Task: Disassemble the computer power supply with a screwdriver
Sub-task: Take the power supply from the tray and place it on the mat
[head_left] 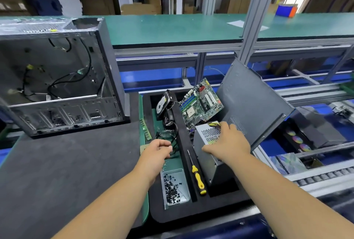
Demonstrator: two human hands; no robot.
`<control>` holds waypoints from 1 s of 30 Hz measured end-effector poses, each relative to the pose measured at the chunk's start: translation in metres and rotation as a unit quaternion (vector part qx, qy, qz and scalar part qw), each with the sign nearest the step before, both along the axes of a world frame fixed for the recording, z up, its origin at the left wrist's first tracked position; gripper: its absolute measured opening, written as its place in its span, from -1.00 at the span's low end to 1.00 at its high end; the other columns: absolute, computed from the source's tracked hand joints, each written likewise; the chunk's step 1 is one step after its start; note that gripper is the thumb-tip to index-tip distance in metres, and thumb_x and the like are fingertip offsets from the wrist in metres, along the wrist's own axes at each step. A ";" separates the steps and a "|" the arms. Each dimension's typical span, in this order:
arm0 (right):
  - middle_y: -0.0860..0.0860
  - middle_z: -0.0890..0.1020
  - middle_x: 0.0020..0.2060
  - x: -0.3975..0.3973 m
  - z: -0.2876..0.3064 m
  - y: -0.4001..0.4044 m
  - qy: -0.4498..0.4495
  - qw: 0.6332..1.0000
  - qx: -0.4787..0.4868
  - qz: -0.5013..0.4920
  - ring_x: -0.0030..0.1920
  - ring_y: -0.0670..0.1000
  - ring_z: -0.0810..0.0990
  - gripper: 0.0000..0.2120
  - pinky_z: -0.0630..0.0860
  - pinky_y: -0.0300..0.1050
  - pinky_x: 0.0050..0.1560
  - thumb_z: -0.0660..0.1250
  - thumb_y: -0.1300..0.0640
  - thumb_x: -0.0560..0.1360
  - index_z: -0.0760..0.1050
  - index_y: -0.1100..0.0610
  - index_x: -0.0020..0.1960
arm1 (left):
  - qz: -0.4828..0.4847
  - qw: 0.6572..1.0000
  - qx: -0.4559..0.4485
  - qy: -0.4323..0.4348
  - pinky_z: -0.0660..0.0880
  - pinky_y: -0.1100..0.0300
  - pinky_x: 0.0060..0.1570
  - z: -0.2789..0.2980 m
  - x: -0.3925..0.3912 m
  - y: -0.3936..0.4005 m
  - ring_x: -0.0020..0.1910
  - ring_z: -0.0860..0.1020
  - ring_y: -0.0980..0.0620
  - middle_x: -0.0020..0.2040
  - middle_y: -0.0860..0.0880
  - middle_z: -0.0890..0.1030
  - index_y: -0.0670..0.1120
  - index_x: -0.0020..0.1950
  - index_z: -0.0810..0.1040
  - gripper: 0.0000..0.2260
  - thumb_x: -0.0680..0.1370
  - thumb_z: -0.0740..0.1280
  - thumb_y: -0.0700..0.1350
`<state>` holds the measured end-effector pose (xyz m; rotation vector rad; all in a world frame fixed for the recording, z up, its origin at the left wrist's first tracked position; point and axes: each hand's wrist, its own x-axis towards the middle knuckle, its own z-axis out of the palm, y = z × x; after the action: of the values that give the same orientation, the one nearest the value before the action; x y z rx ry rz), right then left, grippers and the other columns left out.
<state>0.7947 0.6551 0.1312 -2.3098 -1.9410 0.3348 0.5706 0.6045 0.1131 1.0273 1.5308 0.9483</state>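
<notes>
Black foam tray [183,139] holds tilted grey perforated power supply [207,146].

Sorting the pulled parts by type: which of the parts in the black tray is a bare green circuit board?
The motherboard, leaning up at the tray's far end beside the grey side panel. The hard drive and power supply nearby are in metal cases.

Right hand [228,143] hides part of the power supply [208,154].

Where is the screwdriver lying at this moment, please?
In the head view the yellow-handled screwdriver lies untouched in the black tray, between the clear box of screws on its left and the power supply on its right.
</notes>
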 end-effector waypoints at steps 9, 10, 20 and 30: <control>-0.01 0.40 0.19 -0.013 0.050 -0.001 0.038 0.994 0.088 0.055 0.22 0.10 0.43 -0.03 0.54 0.04 0.06 0.43 -0.33 0.13 0.21 -0.06 0.44 | -0.039 0.980 -0.099 -0.170 0.49 0.08 0.17 0.019 0.011 0.003 0.16 0.54 -0.05 0.18 -0.06 0.55 0.00 0.42 0.32 -0.26 0.37 0.48 0.29; -0.03 0.40 0.21 -0.017 0.054 -0.002 0.046 0.992 0.099 0.064 0.24 0.10 0.43 -0.02 0.52 0.03 0.06 0.44 -0.34 0.13 0.21 -0.07 0.45 | -0.041 0.970 -0.121 -0.206 0.44 0.04 0.20 0.021 0.012 0.002 0.20 0.49 -0.09 0.23 -0.09 0.51 0.03 0.49 0.25 -0.11 0.29 0.51 0.32; -0.10 0.43 0.19 -0.088 0.070 -0.017 0.124 0.947 0.189 0.230 0.23 0.02 0.44 -0.09 0.49 -0.02 0.15 0.36 -0.35 0.19 0.22 -0.08 0.46 | 0.069 0.939 -0.074 -0.329 0.49 -0.15 0.23 0.036 0.001 -0.003 0.35 0.48 -0.11 0.48 -0.12 0.41 0.22 0.58 0.04 0.02 0.24 0.52 0.20; -0.07 0.47 0.34 -0.162 0.063 -0.006 0.205 0.901 0.098 0.371 0.34 -0.01 0.44 -0.51 0.36 -0.13 0.33 0.30 0.18 0.58 0.34 -0.04 0.48 | 0.124 0.939 -0.127 -0.295 0.53 0.21 -0.40 0.035 -0.113 -0.027 -0.35 0.67 -0.05 -0.18 -0.09 0.71 -0.06 -0.04 0.66 -0.55 0.17 0.47 0.14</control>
<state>0.6323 0.6488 0.1946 -1.1664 -2.3791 0.5893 0.4574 0.5778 0.1482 0.3171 1.2386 1.0765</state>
